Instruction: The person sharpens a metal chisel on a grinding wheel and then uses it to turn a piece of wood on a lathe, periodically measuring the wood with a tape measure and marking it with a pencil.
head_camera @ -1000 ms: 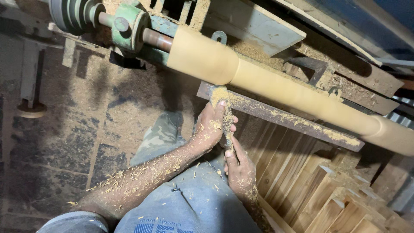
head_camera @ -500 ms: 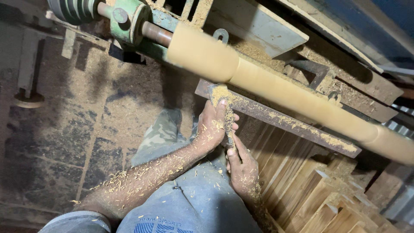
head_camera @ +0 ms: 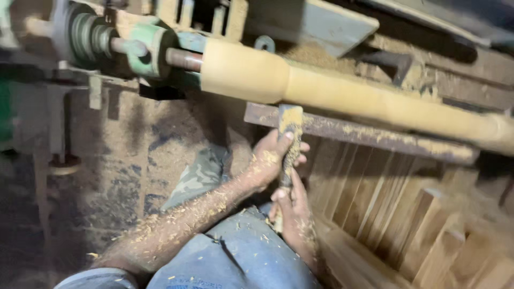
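Two hands, left hand [head_camera: 270, 160] and right hand [head_camera: 292, 211], are wrapped around a chisel [head_camera: 289, 142] propped on the tool rest [head_camera: 364, 134], so mid-shaping of the spinning wooden spindle [head_camera: 342, 93] is judged, steady sideways feeding needed.

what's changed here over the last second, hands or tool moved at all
Little changed. The view shifted, so the wooden spindle on the lathe sits larger in frame. The chisel stays on the rusty tool rest, tip at the spindle near its thick end. The left hand still grips it high, the right hand lower on the handle. Nothing was let go.
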